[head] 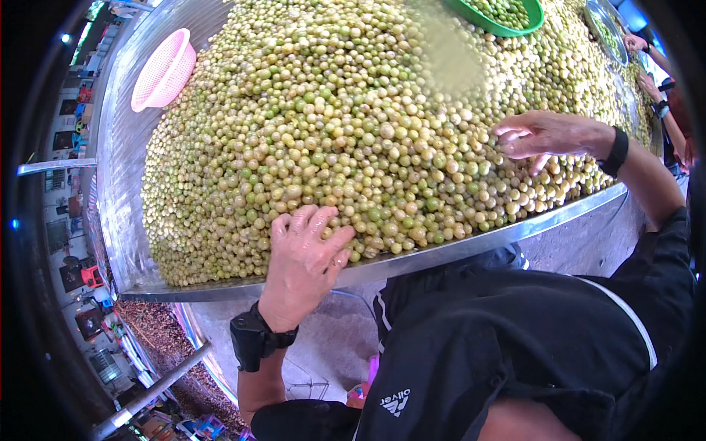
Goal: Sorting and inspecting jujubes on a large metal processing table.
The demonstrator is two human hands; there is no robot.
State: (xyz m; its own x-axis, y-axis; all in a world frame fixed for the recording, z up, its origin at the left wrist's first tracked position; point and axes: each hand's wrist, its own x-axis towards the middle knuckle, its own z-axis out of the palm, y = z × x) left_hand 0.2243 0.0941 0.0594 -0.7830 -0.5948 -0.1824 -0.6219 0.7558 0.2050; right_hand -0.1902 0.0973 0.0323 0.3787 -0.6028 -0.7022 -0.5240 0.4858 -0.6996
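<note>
A thick layer of small round yellow-green fruits [342, 143] covers a metal tray table [127, 165]. My left hand [306, 253] lies palm down on the fruits by the table's front rim. Its fingers are spread, with the tips partly among the fruits; a black device is strapped to the wrist. Farther right, my right hand [538, 138] is over the heap with its fingers loosely bent and apart. No fruit shows in its grasp, though its palm is hidden. A black band is on that wrist.
A pink perforated basket [164, 71] leans at the far left. At the back, a green basin [513, 25] holds greener fruits. A metal bowl [606, 33] stands near another person's hands [648, 82]. A metal pole [154, 388] crosses the lower left.
</note>
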